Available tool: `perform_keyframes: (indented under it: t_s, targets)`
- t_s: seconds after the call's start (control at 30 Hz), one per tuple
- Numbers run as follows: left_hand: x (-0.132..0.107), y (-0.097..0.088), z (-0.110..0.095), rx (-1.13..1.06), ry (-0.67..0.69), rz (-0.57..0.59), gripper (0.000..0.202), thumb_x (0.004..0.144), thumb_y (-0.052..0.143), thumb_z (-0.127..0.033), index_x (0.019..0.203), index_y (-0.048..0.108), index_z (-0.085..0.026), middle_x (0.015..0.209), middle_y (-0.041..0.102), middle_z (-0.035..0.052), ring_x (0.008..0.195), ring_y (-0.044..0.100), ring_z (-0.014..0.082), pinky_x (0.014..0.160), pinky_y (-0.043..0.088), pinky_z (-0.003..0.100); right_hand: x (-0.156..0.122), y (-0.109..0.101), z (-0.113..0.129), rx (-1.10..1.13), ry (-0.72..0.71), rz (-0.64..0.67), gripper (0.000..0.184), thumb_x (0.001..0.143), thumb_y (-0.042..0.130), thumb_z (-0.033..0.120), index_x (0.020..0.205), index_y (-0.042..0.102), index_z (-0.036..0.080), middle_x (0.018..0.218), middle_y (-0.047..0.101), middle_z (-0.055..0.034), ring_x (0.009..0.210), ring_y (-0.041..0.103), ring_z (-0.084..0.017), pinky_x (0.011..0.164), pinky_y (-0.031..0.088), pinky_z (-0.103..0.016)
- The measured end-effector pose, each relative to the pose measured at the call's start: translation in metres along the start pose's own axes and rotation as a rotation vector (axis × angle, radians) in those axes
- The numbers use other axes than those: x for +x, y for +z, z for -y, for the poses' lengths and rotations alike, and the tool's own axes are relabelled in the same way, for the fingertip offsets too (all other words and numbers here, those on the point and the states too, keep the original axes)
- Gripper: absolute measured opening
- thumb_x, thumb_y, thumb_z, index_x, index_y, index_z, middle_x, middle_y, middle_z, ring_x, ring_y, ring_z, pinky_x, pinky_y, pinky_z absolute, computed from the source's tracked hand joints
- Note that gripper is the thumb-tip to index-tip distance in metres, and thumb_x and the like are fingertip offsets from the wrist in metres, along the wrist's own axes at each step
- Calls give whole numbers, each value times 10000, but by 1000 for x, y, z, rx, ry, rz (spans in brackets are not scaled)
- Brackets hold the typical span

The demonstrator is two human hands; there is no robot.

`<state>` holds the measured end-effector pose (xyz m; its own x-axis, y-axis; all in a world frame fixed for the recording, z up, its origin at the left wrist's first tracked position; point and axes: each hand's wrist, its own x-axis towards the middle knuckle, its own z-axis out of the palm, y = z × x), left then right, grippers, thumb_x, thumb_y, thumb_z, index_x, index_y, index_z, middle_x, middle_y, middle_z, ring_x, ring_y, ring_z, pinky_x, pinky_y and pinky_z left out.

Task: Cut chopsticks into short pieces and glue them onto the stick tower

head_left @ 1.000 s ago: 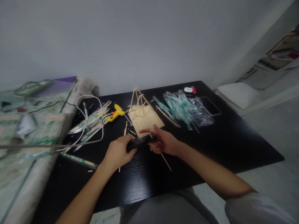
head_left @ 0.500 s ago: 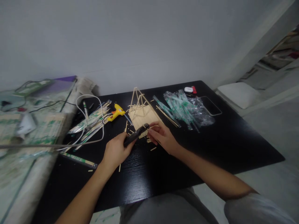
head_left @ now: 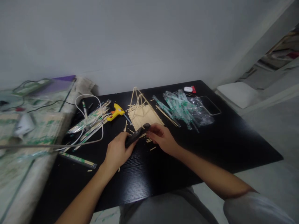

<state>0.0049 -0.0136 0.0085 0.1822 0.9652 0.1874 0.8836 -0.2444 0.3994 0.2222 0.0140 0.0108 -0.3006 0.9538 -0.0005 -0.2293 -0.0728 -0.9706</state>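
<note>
My left hand [head_left: 118, 148] is closed around a dark hand tool [head_left: 136, 135] that looks like pliers or cutters. Its far end points up and right, toward my right hand [head_left: 163, 138]. The right fingers are pinched beside that end, on a thin wooden stick that is mostly hidden by them. Behind the tool lies a flat base of wooden sticks [head_left: 148, 115], with a triangular stick frame [head_left: 135, 96] standing on its back part. Short cut pieces [head_left: 149, 140] lie in front of the base.
A yellow glue gun [head_left: 116, 112] lies left of the base, near packaged chopsticks [head_left: 90, 123] and a looping white cable [head_left: 102, 124]. To the right are loose sticks [head_left: 167, 115], crumpled plastic wrappers [head_left: 181, 107], a phone-shaped object [head_left: 211, 105] and a small white case [head_left: 188, 89].
The tool's far end has turned slightly, and my right fingers have shifted a little closer around it. A thin stick seen at the right fingers earlier is now mostly hidden.
</note>
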Motion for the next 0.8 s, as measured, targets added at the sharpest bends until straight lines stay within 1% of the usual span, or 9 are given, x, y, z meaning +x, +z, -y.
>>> perform_keyframes:
  t_s: [0.23, 0.4, 0.67, 0.8]
  targets:
    - [0, 0, 0, -15, 9, -12, 243, 959, 554, -448, 933, 569, -207, 852, 651, 35, 778, 659, 214, 693, 476, 315, 1, 0, 0, 18, 12, 24, 308, 788, 798, 431, 910, 662, 184, 724, 625, 25, 540, 456, -76, 486, 347, -222]
    - [-1, 1, 2, -28, 18, -16, 226, 948, 574, -433, 941, 573, -207, 864, 667, 39, 770, 663, 211, 701, 481, 319, 0, 0, 1, 22, 7, 32, 290, 796, 795, 425, 872, 658, 181, 706, 619, 30, 523, 446, -66, 476, 332, -217]
    - [0, -1, -1, -65, 16, 2, 215, 941, 574, -426, 932, 579, -211, 845, 671, 36, 752, 659, 209, 697, 481, 320, 0, -1, 3, 23, 48, 44, 318, 789, 795, 456, 852, 663, 174, 693, 641, 20, 508, 439, -70, 479, 344, -224]
    - [0, -2, -2, -96, 15, 10, 202, 939, 576, -415, 943, 577, -213, 856, 677, 36, 755, 659, 208, 706, 485, 327, -2, -1, 6, -13, 48, 69, 322, 823, 765, 473, 820, 659, 169, 706, 649, 9, 516, 437, -67, 486, 340, -224]
